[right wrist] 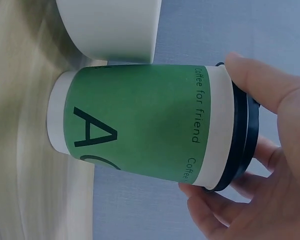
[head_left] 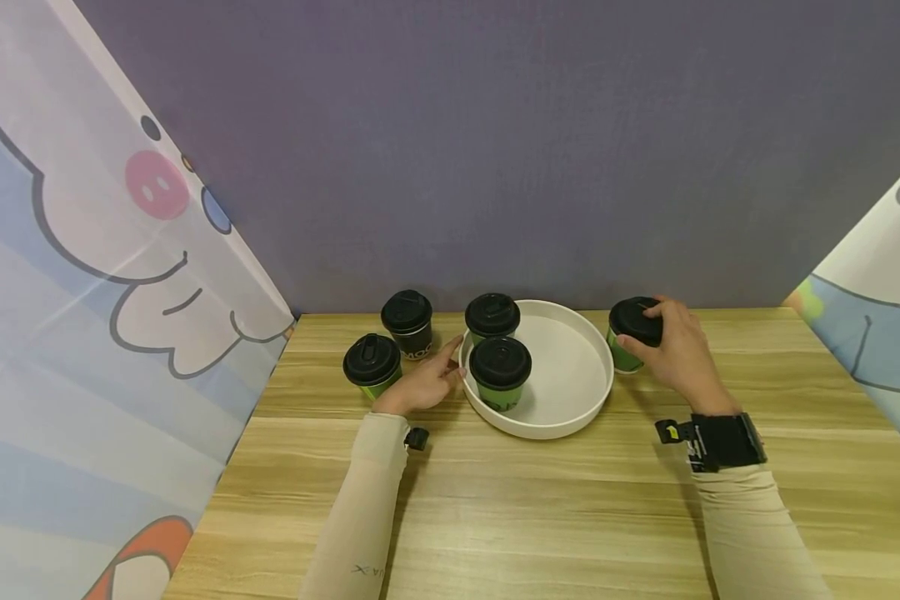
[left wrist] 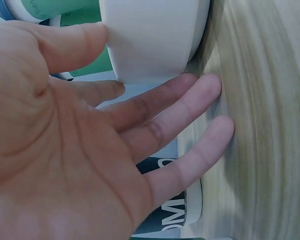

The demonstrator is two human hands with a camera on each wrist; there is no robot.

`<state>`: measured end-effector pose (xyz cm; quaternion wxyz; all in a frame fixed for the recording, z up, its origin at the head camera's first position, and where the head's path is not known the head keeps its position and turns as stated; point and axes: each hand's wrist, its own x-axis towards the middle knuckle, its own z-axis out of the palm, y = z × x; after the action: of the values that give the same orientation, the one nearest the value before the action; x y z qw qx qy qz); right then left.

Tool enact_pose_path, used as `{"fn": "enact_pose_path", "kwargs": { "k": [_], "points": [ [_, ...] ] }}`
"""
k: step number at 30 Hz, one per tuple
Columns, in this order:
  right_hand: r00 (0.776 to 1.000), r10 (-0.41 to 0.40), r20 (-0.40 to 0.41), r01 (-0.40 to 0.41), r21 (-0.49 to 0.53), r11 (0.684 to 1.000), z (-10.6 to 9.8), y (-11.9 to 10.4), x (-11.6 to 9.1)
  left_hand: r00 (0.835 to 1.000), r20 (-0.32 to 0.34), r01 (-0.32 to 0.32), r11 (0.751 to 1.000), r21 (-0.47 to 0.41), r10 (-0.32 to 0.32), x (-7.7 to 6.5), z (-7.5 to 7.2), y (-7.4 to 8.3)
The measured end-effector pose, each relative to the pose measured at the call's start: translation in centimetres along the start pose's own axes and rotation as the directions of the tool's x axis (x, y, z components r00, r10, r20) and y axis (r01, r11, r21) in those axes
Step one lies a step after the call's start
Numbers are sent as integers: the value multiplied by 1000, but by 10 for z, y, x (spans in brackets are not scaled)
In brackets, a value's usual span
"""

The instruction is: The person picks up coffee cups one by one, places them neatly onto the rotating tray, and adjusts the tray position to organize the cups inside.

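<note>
My right hand [head_left: 681, 354] grips a green paper coffee cup [head_left: 624, 354] by its black lid, thumb on one side and fingers on the other. In the right wrist view this cup [right wrist: 140, 122] has its white base at the wooden tabletop, beside the tray. The left hand [head_left: 422, 387] touches the left rim of a round white tray [head_left: 570, 375]. Its fingers are extended in the left wrist view, with thumb and index fingertip at the tray wall [left wrist: 150, 45]. Two green lidded cups, a front one [head_left: 499, 392] and a back one [head_left: 492, 315], stand at the tray's left side.
Left of the tray, a black lidded cup [head_left: 412, 337] and another green cup [head_left: 372, 362] stand close to the left hand. A grey wall panel [head_left: 457, 167] rises behind the table [head_left: 540, 517]. Cartoon-printed sheets [head_left: 82, 292] hang at both sides.
</note>
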<state>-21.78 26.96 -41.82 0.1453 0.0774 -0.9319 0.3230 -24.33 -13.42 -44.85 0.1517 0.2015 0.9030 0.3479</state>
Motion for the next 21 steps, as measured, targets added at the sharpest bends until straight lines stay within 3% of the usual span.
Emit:
{"fn": "enact_pose_path", "kwargs": {
  "k": [21],
  "points": [
    [998, 62, 16, -61, -59, 996, -7, -6, -3, 993, -114, -30, 998, 59, 36, 6, 4, -3]
  ]
}}
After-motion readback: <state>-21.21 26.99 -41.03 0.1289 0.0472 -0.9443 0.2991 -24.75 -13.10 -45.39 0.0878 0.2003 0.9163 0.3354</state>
